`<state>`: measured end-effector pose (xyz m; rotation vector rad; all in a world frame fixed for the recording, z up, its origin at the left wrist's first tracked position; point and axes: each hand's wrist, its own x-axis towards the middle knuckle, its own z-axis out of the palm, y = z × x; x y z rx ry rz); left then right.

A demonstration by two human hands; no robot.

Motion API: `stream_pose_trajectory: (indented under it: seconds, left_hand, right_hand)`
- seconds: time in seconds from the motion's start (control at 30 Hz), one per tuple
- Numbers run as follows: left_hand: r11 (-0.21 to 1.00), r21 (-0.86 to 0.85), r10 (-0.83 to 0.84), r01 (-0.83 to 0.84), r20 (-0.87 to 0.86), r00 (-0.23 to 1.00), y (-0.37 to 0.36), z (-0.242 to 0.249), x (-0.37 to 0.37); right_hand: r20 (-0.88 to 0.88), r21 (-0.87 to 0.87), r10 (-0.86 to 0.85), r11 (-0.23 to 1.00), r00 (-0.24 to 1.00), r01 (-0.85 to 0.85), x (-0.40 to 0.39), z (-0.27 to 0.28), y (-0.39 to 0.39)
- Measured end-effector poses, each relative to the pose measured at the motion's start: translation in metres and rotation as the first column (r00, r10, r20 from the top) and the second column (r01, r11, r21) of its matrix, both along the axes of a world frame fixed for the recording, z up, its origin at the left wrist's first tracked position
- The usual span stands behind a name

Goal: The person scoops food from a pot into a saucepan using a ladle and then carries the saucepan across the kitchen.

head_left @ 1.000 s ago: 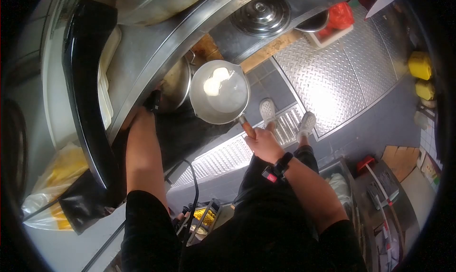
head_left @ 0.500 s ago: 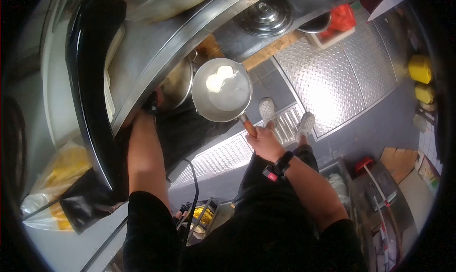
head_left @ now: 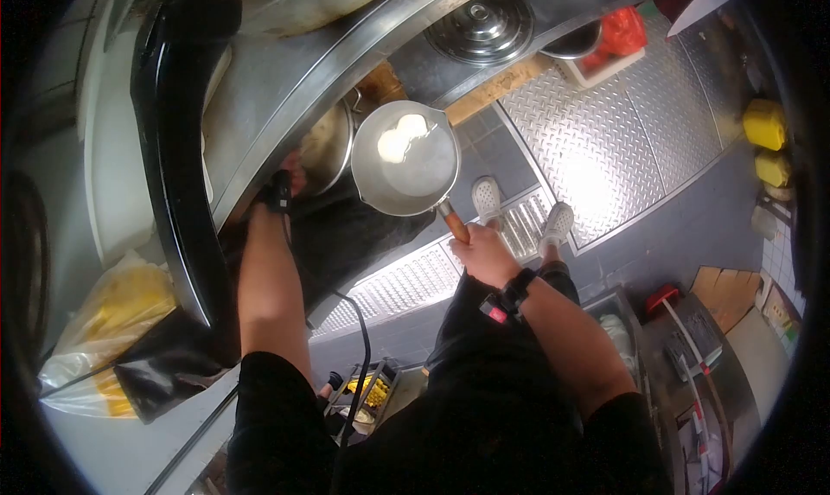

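Observation:
My right hand (head_left: 486, 255) is closed round the wooden handle (head_left: 456, 225) of a metal saucepan (head_left: 417, 177). The pan hangs in the middle of the view above the floor, and a few smooth pale pieces (head_left: 395, 145) lie together in it with a little shiny liquid. My left hand (head_left: 295, 172) reaches under the curved steel counter edge (head_left: 298, 97), beside a large metal pot (head_left: 329, 153) with pale contents. Counter and shadow hide most of its fingers, so I cannot tell what it grips.
A round steel lid (head_left: 481, 28) rests on the far counter. Near it, a white tub (head_left: 603, 71) with a red bag (head_left: 624, 32) stands on the tread-plate floor (head_left: 596, 149). Yellow jugs (head_left: 765, 125) stand at the right. A black cable (head_left: 360, 339) hangs by my left arm.
The saucepan has risen slightly in view along with my right hand. My left hand has shifted a little, and more of its fingers show beside the pot.

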<state>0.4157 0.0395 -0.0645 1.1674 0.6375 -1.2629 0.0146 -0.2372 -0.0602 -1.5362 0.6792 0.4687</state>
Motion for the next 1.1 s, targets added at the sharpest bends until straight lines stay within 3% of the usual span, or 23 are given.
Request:
stream_pose_trajectory:
  seconds: [0.03, 0.17, 0.23, 0.37, 0.57, 0.67, 0.73, 0.8, 0.9, 0.93, 0.97, 1.03, 1.07, 1.1]
  left_hand:
    - [0.984, 0.179, -0.037, 0.016, 0.116, 0.993, -0.008, 0.005, -0.005]
    - [0.981, 0.194, -0.004, 0.003, 0.005, 1.000, -0.025, 0.017, -0.017]
    - [1.000, 0.019, 0.009, -0.009, 0.021, 1.000, -0.040, 0.008, -0.026]
    - [0.991, 0.052, 0.118, -0.121, 0.059, 0.991, -0.052, 0.015, -0.040]
    - [0.955, -0.155, 0.247, -0.253, -0.061, 0.967, -0.030, 0.021, -0.059]
    - [0.914, -0.176, 0.379, -0.366, 0.047, 0.924, -0.034, 0.043, -0.082]
    - [0.952, -0.002, 0.293, -0.305, 0.281, 0.914, -0.043, 0.061, -0.100]
    - [0.940, 0.047, 0.294, -0.338, 0.389, 0.873, -0.062, 0.091, -0.131]
    - [0.915, 0.095, 0.283, -0.392, 0.541, 0.792, -0.071, 0.117, -0.180]
    - [0.930, 0.150, 0.172, -0.335, 0.627, 0.760, -0.077, 0.131, -0.200]
    - [0.937, 0.206, 0.062, -0.282, 0.697, 0.714, -0.081, 0.139, -0.219]
    - [0.769, 0.607, -0.435, -0.200, 0.726, 0.532, -0.094, 0.139, -0.254]
    - [0.780, 0.551, -0.624, -0.297, 0.721, -0.302, -0.076, 0.095, -0.256]
    - [0.711, 0.621, -0.703, -0.331, 0.627, -0.335, -0.084, 0.094, -0.270]
  right_hand:
    - [-0.003, 0.003, 0.006, 1.000, 1.000, -0.006, 0.000, -0.001, 0.001]
    - [-0.014, -0.018, 0.027, 0.999, 1.000, -0.028, 0.005, 0.008, -0.005]
    - [-0.015, -0.024, 0.030, 0.999, 0.999, -0.030, 0.004, 0.002, -0.004]
    - [0.000, -0.036, 0.024, 0.999, 1.000, -0.024, -0.001, 0.001, -0.005]
    - [-0.012, -0.059, 0.025, 0.998, 1.000, -0.026, -0.001, -0.005, -0.009]
    - [-0.012, 0.024, -0.012, 1.000, 1.000, 0.013, 0.003, -0.001, -0.015]
    - [-0.040, 0.069, -0.008, 0.998, 0.999, 0.011, 0.010, 0.009, -0.024]
    - [-0.071, 0.112, -0.004, 0.994, 0.997, 0.012, 0.011, 0.009, -0.028]
    - [0.026, -0.011, 0.021, 1.000, 0.999, -0.020, 0.008, 0.004, -0.032]
    - [0.018, 0.034, 0.012, 0.999, 1.000, -0.013, 0.008, 0.013, -0.035]
    - [0.009, 0.074, 0.004, 0.997, 1.000, -0.005, 0.008, 0.020, -0.035]
    - [-0.004, 0.078, 0.002, 0.997, 1.000, -0.002, 0.005, 0.026, -0.039]
    - [-0.012, 0.094, 0.003, 0.996, 1.000, -0.002, 0.004, 0.027, -0.041]
    - [-0.011, 0.088, 0.004, 0.996, 1.000, -0.003, 0.003, 0.028, -0.042]
